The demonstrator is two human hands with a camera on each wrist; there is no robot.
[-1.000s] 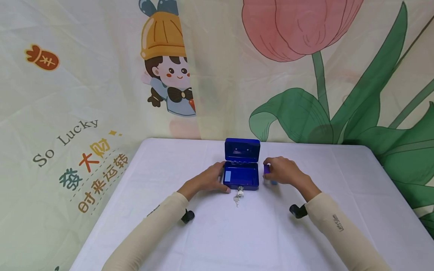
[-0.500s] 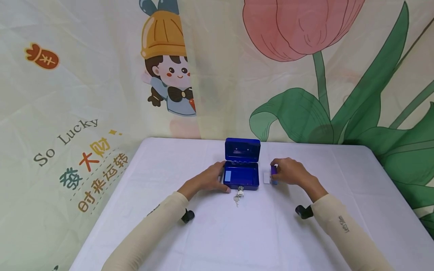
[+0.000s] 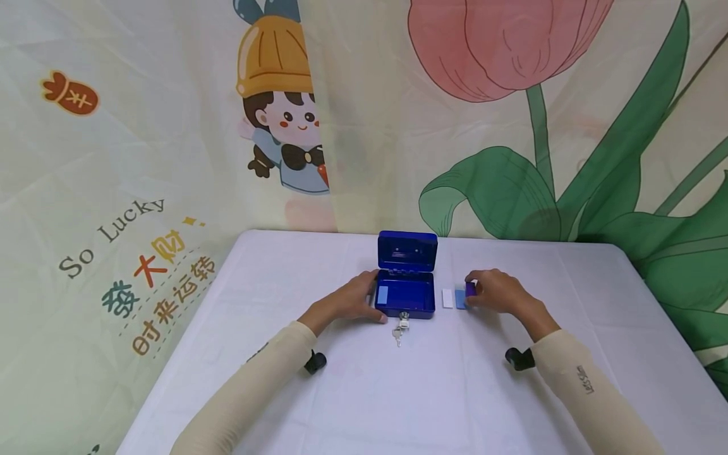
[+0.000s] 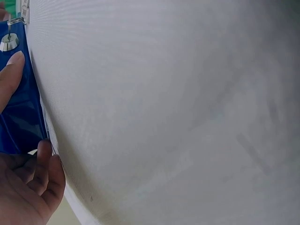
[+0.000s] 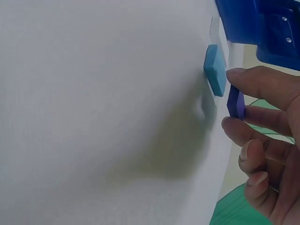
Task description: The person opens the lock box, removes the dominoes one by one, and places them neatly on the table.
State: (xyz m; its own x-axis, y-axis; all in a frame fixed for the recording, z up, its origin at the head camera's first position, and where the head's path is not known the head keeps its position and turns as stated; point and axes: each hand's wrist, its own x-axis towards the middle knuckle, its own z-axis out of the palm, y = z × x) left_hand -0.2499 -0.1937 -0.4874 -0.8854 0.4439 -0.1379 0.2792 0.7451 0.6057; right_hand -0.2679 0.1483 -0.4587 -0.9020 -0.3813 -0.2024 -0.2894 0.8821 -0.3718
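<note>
A small blue metal cash box (image 3: 412,296) stands with its lid (image 3: 407,253) raised; its inside shows bare metal and a pale label. My left hand (image 3: 348,298) holds the box at its left side, thumb against the front wall near the lock (image 4: 9,43). Keys (image 3: 397,334) hang from that lock. To the right of the box, my right hand (image 3: 502,292) pinches a small purple block (image 5: 236,103) between thumb and fingers, above the table. Beside it a light blue block (image 5: 215,71) and a white block (image 3: 447,299) lie side by side on the cloth.
A white cloth covers the table (image 3: 375,392). Behind its far edge hangs a printed curtain (image 3: 370,126) with a cartoon figure and a large tulip. A black wrist camera (image 3: 519,359) sits under the right forearm, another (image 3: 315,363) under the left.
My right hand has moved right with the purple block, away from the box, bringing the white and light blue blocks into view. The left hand has stayed at the box.
</note>
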